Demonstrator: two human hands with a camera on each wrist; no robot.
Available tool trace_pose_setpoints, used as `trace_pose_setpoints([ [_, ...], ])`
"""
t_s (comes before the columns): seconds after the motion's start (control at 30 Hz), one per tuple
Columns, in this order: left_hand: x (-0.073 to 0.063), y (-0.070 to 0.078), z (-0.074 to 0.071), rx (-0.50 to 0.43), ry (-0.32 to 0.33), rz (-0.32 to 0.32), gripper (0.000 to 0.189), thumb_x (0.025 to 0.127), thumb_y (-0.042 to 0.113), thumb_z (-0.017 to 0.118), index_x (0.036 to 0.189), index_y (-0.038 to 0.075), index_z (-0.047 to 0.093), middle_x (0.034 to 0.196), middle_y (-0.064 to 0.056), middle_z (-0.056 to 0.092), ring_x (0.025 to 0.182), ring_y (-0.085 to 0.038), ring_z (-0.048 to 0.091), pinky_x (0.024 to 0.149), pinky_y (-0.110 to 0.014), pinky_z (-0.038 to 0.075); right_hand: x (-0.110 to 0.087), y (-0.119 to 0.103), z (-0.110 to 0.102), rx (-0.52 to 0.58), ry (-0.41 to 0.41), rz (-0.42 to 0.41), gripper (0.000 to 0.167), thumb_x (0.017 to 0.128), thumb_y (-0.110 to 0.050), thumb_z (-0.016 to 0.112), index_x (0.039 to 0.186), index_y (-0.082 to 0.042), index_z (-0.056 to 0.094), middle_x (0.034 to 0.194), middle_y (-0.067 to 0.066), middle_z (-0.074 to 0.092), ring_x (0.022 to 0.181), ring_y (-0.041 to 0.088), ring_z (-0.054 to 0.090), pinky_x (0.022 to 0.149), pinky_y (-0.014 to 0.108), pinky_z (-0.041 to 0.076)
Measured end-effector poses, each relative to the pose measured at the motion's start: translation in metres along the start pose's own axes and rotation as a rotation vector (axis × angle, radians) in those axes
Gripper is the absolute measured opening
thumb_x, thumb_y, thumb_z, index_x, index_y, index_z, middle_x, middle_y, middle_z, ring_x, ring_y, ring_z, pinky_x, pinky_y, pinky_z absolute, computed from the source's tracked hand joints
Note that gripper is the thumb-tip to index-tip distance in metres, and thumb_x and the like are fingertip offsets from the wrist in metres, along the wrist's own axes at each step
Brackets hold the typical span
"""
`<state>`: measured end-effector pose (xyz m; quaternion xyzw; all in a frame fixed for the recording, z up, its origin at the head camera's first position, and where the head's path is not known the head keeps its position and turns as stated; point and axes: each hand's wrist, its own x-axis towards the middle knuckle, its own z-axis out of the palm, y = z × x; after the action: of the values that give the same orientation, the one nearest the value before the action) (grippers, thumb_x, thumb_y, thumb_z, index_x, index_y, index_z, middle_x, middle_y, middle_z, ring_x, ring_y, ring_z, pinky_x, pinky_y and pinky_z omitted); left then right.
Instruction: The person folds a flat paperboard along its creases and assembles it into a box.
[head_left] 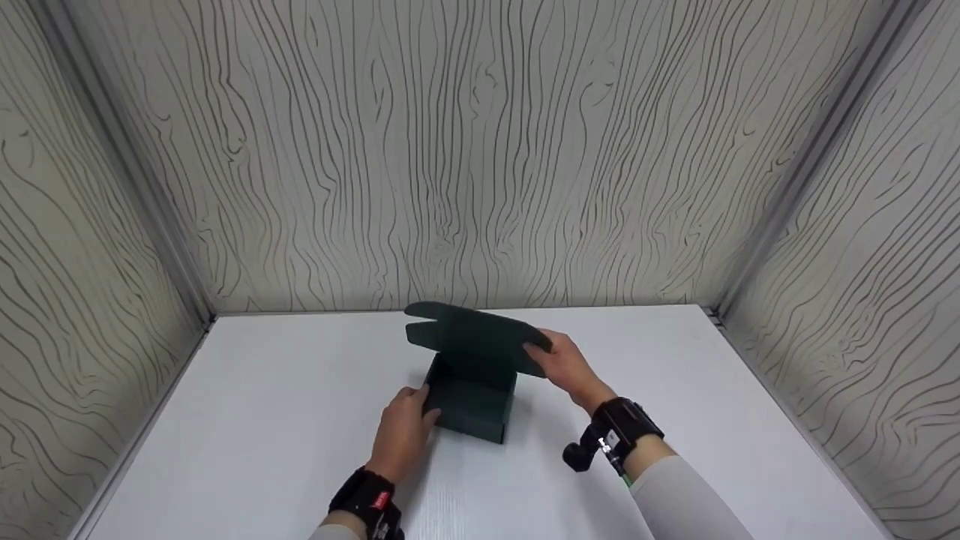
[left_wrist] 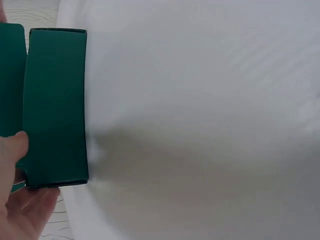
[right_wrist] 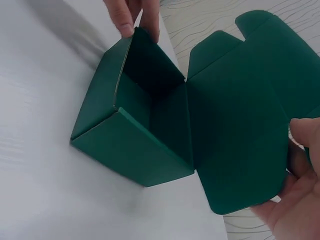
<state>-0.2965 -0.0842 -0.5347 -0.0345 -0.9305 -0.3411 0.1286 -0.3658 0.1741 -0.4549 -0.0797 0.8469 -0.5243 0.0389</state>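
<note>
A dark green cardboard box [head_left: 469, 405] sits on the white table, its hinged lid [head_left: 480, 334] raised and its inside bare. At the near left corner my left hand [head_left: 403, 427] grips the box wall, thumb on the front face and fingers along the side. The right wrist view shows that hand [right_wrist: 135, 17] pinching the wall's upper corner. My right hand [head_left: 562, 364] holds the lid at its right end, thumb on the inner face. Up close, the right hand [right_wrist: 300, 185] grips the lid beside a side flap [right_wrist: 240, 190]; the opposite flap [right_wrist: 212, 52] stands out free.
White table [head_left: 285, 420] surrounds the box. A pale panel [head_left: 450, 150] with dark wavy grain rises behind it, with similar panels at left and right. Black camera straps [head_left: 622, 427] sit on both wrists.
</note>
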Motion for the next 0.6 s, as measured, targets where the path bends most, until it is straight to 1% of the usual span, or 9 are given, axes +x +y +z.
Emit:
trace_pose_setpoints([
  [0.07, -0.002, 0.001, 0.000, 0.016, 0.030, 0.027, 0.039, 0.090, 0.013, 0.071, 0.125, -0.004, 0.065, 0.111, -0.016, 0.069, 0.104, -0.026, 0.068, 0.090, -0.041, 0.057, 0.001, 0.005, 0.000, 0.003, 0.054, -0.017, 0.032, 0.100, -0.020, 0.058, 0.130, -0.010, 0.062, 0.130, 0.011, 0.065, 0.123, 0.027, 0.061, 0.107, 0.050, 0.048],
  [0.17, -0.003, 0.004, 0.000, 0.032, 0.047, 0.067, 0.031, 0.089, 0.009, 0.071, 0.117, -0.005, 0.070, 0.102, -0.016, 0.072, 0.096, -0.025, 0.070, 0.083, -0.039, 0.058, 0.002, 0.015, -0.002, 0.021, 0.151, -0.023, 0.036, 0.099, -0.018, 0.059, 0.133, -0.009, 0.057, 0.133, 0.013, 0.063, 0.126, 0.029, 0.059, 0.108, 0.048, 0.047],
  [0.27, -0.002, 0.005, 0.001, 0.041, 0.050, 0.101, 0.027, 0.088, 0.007, 0.071, 0.113, -0.004, 0.072, 0.097, -0.015, 0.073, 0.091, -0.024, 0.070, 0.079, -0.039, 0.058, 0.003, 0.025, -0.001, 0.030, 0.221, 0.018, 0.043, 0.098, -0.016, 0.060, 0.138, -0.006, 0.050, 0.141, 0.017, 0.057, 0.131, 0.031, 0.055, 0.109, 0.047, 0.046],
  [0.33, -0.002, 0.005, 0.002, 0.037, 0.046, 0.108, 0.025, 0.089, 0.007, 0.071, 0.111, -0.003, 0.073, 0.096, -0.014, 0.074, 0.090, -0.023, 0.070, 0.078, -0.038, 0.059, 0.002, 0.031, 0.002, 0.032, 0.231, 0.067, 0.049, 0.097, -0.017, 0.062, 0.141, -0.005, 0.045, 0.146, 0.020, 0.052, 0.133, 0.034, 0.052, 0.109, 0.047, 0.046],
  [0.4, -0.002, 0.005, 0.003, 0.031, 0.042, 0.110, 0.023, 0.089, 0.007, 0.071, 0.110, -0.002, 0.074, 0.094, -0.013, 0.074, 0.089, -0.022, 0.070, 0.078, -0.037, 0.059, -0.001, 0.037, 0.007, 0.030, 0.198, 0.101, 0.054, 0.095, -0.017, 0.065, 0.143, -0.004, 0.042, 0.147, 0.022, 0.049, 0.133, 0.036, 0.052, 0.108, 0.048, 0.047],
  [0.47, -0.002, 0.005, 0.004, 0.023, 0.041, 0.111, 0.022, 0.089, 0.007, 0.071, 0.110, -0.001, 0.075, 0.093, -0.012, 0.074, 0.088, -0.021, 0.070, 0.077, -0.037, 0.059, -0.005, 0.041, 0.015, 0.012, 0.127, 0.109, 0.057, 0.094, -0.016, 0.066, 0.144, -0.005, 0.042, 0.147, 0.023, 0.049, 0.132, 0.037, 0.053, 0.106, 0.048, 0.048],
  [0.53, -0.002, 0.005, 0.005, 0.012, 0.043, 0.109, 0.022, 0.089, 0.007, 0.070, 0.109, 0.000, 0.075, 0.092, -0.011, 0.074, 0.088, -0.020, 0.069, 0.077, -0.036, 0.059, -0.010, 0.044, 0.023, -0.021, 0.048, 0.081, 0.057, 0.095, -0.015, 0.066, 0.145, -0.006, 0.042, 0.147, 0.024, 0.049, 0.130, 0.038, 0.055, 0.105, 0.049, 0.049],
  [0.6, -0.002, 0.005, 0.006, -0.002, 0.049, 0.109, 0.021, 0.089, 0.007, 0.071, 0.108, 0.000, 0.075, 0.094, -0.011, 0.073, 0.089, -0.020, 0.069, 0.078, -0.037, 0.059, -0.014, 0.047, 0.031, -0.091, -0.016, 0.016, 0.055, 0.096, -0.012, 0.063, 0.146, -0.006, 0.043, 0.148, 0.025, 0.048, 0.127, 0.039, 0.057, 0.102, 0.049, 0.051],
])
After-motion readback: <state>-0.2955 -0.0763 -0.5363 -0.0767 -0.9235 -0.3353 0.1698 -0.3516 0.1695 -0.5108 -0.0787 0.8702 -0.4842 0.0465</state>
